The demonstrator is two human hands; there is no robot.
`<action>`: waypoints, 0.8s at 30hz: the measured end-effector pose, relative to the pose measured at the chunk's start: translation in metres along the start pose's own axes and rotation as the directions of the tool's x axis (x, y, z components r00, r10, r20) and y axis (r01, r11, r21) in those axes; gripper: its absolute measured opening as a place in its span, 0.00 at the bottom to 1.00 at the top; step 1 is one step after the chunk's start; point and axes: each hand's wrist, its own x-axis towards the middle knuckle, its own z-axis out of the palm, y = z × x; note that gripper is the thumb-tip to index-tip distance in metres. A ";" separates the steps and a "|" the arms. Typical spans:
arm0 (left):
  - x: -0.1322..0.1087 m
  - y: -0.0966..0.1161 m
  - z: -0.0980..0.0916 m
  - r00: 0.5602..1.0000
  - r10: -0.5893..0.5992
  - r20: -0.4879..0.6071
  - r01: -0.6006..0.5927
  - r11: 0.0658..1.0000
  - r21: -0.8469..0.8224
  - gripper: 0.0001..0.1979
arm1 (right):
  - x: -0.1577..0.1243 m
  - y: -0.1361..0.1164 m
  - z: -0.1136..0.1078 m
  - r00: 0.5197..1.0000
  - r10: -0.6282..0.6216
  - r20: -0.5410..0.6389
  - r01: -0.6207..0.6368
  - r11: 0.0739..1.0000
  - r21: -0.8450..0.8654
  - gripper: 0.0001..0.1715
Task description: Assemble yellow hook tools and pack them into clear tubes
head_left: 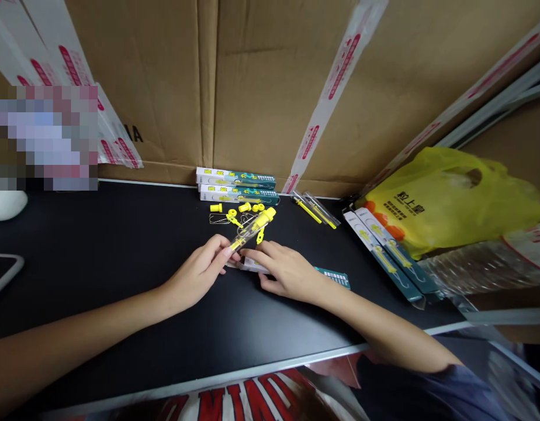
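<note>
My left hand pinches the lower end of a clear-tubed spring scale with a yellow cap, held tilted up and to the right. Under my right hand lies a white and teal spring scale box; the curled fingers are at its white end, and the palm hides its middle. Just beyond the hands are loose parts: a yellow cap, wire hooks and several small yellow pieces. Further right lie clear tubes with yellow rods.
Two printed boxes lie at the back against a large cardboard carton. More boxes lie at the right beside a yellow plastic bag. A white rounded object and a white-edged device are at the left.
</note>
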 end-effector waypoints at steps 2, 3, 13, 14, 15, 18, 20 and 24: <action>-0.002 0.002 0.001 0.999 -0.021 0.025 0.022 1.000 -0.019 0.14 | 0.000 0.001 0.001 1.000 0.002 0.002 -0.002 1.000 -0.024 0.28; -0.002 0.003 0.002 0.999 -0.036 0.039 0.038 0.999 -0.030 0.15 | 0.000 0.001 0.001 1.000 0.001 0.001 0.000 0.999 -0.034 0.28; -0.008 0.010 0.009 0.978 -0.134 0.157 0.156 0.978 -0.135 0.14 | 0.003 -0.009 0.003 0.999 -0.036 -0.032 0.035 0.999 -0.015 0.13; -0.008 0.010 0.010 0.977 -0.138 0.164 0.161 0.977 -0.139 0.14 | 0.003 -0.010 0.004 0.999 -0.022 -0.040 0.022 1.000 -0.009 0.16; -0.009 0.010 0.010 0.976 -0.138 0.170 0.163 0.976 -0.142 0.14 | 0.003 -0.011 0.006 0.999 -0.003 -0.054 0.002 1.000 -0.008 0.19; -0.010 0.011 0.011 0.975 -0.127 0.183 0.156 0.976 -0.151 0.14 | 0.003 -0.013 0.010 0.993 0.064 -0.096 -0.066 0.998 -0.015 0.26; -0.010 0.011 0.011 0.976 -0.126 0.180 0.155 0.976 -0.153 0.14 | 0.004 -0.014 0.011 0.988 0.108 -0.108 -0.110 0.994 -0.017 0.26; -0.007 0.010 0.007 0.981 -0.120 0.153 0.134 0.987 -0.090 0.14 | 0.003 -0.017 0.009 0.980 0.179 -0.091 -0.181 0.983 -0.013 0.22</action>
